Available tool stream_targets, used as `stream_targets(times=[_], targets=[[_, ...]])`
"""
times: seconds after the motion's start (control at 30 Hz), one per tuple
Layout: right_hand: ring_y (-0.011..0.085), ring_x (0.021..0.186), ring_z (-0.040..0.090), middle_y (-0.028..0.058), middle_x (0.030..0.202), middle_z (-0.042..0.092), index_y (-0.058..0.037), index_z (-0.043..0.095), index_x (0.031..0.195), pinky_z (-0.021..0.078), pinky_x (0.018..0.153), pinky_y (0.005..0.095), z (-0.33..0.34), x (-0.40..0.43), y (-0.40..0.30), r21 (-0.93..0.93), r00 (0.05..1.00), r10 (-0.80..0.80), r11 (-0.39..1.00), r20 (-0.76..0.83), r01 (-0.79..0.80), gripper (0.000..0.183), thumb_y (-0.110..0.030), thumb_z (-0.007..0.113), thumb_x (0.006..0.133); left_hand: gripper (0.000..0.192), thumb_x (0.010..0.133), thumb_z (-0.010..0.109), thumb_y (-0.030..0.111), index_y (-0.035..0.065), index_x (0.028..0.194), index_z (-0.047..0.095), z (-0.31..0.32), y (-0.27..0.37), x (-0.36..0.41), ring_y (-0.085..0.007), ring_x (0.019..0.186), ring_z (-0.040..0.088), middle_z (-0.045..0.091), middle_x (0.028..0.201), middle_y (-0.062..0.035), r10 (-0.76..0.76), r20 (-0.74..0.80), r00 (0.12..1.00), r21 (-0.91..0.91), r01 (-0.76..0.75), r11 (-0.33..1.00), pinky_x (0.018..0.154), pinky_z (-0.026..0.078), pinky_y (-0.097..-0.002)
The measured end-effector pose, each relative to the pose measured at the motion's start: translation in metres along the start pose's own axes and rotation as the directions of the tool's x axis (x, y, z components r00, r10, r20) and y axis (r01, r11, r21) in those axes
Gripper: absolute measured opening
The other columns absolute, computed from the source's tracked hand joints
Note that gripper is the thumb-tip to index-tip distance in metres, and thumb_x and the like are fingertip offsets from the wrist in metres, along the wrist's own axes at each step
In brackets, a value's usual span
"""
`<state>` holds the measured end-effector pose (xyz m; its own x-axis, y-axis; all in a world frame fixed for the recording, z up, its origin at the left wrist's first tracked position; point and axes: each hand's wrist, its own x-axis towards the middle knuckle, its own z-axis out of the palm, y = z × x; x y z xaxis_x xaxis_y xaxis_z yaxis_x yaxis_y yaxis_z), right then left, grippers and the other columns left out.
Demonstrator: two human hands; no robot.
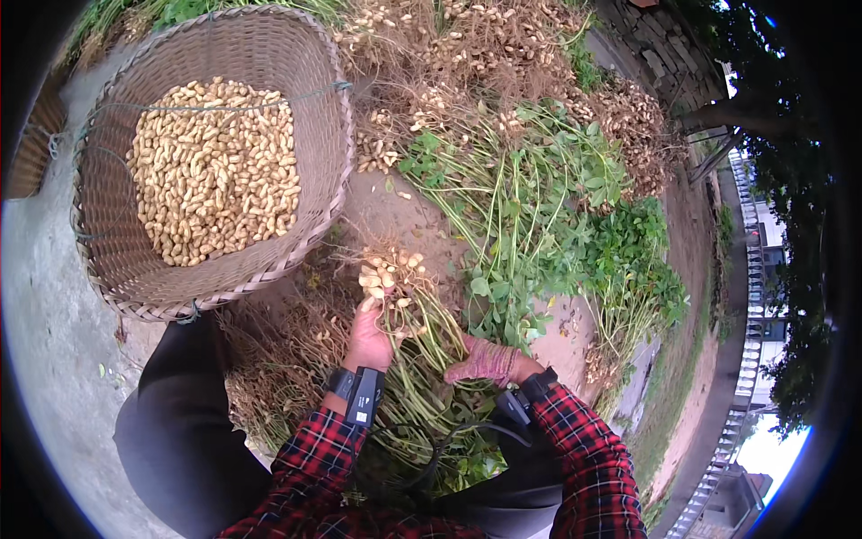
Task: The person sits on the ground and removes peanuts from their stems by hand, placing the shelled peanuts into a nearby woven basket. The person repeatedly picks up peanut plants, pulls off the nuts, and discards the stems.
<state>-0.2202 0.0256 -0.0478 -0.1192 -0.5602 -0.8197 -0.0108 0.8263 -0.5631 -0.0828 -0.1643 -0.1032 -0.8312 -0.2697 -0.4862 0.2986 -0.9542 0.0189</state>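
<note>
My bare left hand point(370, 337) is at the root end of a peanut plant bunch, its fingers against the pale pods point(385, 275) and roots. To its right my right hand point(486, 362), in a patterned knit glove, grips the green stems point(431, 323) of that bunch. The leafy ends hang down between my legs. At the upper left stands a woven basket point(323, 128) holding a large heap of picked peanuts point(215, 168), with a thin cord across its mouth. Both wrists carry strapped devices.
Uprooted peanut plants point(518, 182) lie ahead and to the right, with a root-and-pod heap point(485, 47) at the top. Stripped-looking roots and stems point(276, 364) lie beside my left leg. Another woven basket point(37, 145) is at the far left. A balustrade point(751, 290) runs along the right.
</note>
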Motion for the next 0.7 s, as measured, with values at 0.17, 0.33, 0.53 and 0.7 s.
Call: stream_targets(times=[0.17,0.33,0.53,0.7], targets=[[0.0178,0.085,0.061,0.0112,0.101,0.068,-0.0006,0.061,0.113,0.0491,0.080,0.0308,-0.032,-0.023,-0.047,0.033,0.916,-0.139,0.986,-0.376,0.163,0.047,-0.031,0.073,0.080,0.040,0.093,0.048,0.041,0.0129,0.121,0.051,0.033,0.002,-0.008,-0.0205,0.097,0.059,0.060,0.113,-0.0046,0.082,0.008,0.997,-0.091,-0.081,0.993,0.083,0.049,-0.0380],[0.0281,0.085,0.062,0.0236,0.102,0.062,-0.0021,0.054,0.120,0.0481,0.078,0.0382,0.012,-0.022,-0.051,-0.337,0.884,-0.208,0.939,-0.419,0.061,0.051,-0.038,0.064,0.085,0.053,0.086,0.067,0.029,0.0029,0.128,0.047,0.057,-0.033,-0.037,-0.0182,0.121,0.045,0.054,0.124,-0.0077,-0.131,-0.002,0.991,0.356,0.123,0.926,0.107,0.030,-0.0355],[0.0232,0.122,0.047,0.0088,0.131,0.053,-0.0032,0.032,0.142,0.0352,0.104,0.0335,0.001,-0.019,-0.022,0.435,0.999,-0.027,0.900,0.024,0.014,0.054,-0.035,0.040,0.099,0.025,0.085,0.065,0.020,0.0015,0.101,0.064,0.038,-0.037,-0.026,-0.0185,0.087,0.063,0.067,0.091,-0.0083,-0.127,-0.133,0.983,0.441,0.174,0.880,0.080,0.051,-0.0326],[0.0342,0.121,0.048,0.0186,0.128,0.054,-0.0059,0.050,0.130,0.0357,0.102,0.0381,-0.064,0.002,0.093,-0.552,0.891,0.406,0.704,-0.203,-0.446,0.063,-0.055,0.036,0.093,0.023,0.089,0.058,0.021,0.0028,0.103,0.060,0.057,-0.014,-0.025,-0.0151,0.067,0.056,0.055,0.072,-0.0033,-0.345,-0.012,0.939,0.263,0.336,0.904,0.060,0.048,-0.0282]])
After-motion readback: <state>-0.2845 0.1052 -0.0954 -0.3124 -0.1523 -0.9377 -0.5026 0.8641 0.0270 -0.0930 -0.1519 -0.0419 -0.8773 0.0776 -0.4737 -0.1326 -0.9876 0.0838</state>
